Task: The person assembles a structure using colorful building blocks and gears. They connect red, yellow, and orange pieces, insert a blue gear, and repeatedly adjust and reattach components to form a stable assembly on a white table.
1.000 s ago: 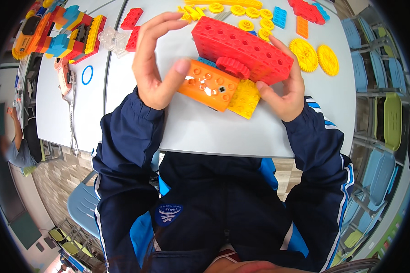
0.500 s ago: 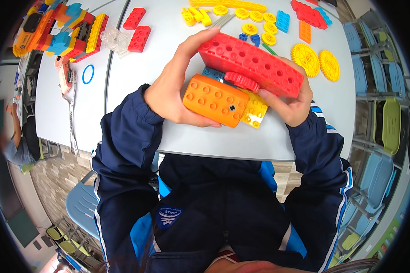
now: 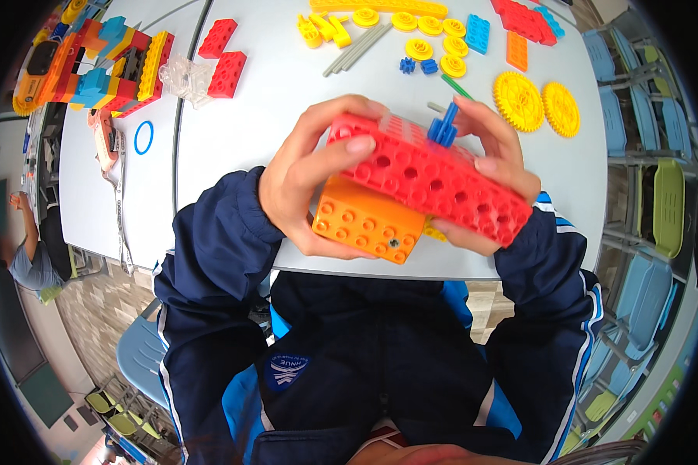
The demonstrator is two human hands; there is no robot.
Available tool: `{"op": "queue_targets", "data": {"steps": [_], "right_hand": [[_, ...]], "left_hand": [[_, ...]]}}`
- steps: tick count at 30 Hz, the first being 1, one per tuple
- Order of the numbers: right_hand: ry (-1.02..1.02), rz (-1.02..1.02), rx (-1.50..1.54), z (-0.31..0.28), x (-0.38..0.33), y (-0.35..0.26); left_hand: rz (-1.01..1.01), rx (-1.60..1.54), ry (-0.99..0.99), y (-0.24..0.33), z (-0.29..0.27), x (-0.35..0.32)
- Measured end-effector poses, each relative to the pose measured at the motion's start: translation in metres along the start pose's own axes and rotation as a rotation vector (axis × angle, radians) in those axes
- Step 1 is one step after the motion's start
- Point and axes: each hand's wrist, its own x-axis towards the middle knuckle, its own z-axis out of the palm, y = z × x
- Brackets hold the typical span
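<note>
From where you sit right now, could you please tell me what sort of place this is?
Probably a classroom: blue and green chairs line the right side, a dark green board-like panel shows at left, and plastic building pieces lie on the white table.

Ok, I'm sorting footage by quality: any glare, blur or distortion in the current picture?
Head view: the white table curves at its right edge, inside a black rim; head view: pale shine atop the red block; head view, far left: the background person blurred about the head, while the yellow gears look fairly crisp.
</note>
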Motion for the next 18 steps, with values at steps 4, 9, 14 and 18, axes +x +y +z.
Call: {"op": "queue_targets", "data": {"steps": [4,9,14,18], "right_hand": [[-0.072,0.236,0.011,-0.006,-0.013,-0.010],[-0.125,0.320,-0.007,-0.013,-0.010,-0.024],[-0.110,0.265,0.026,-0.010,-0.013,-0.025],[-0.029,0.032,-0.135,-0.002,-0.015,-0.011]], "left_hand": [[0.121,0.055,0.098,-0.005,0.009,-0.005],[0.194,0.115,0.179,-0.005,0.017,-0.007],[0.204,0.164,0.186,-0.003,0.016,-0.009],[0.177,0.185,0.189,0.000,0.017,-0.010]]}}
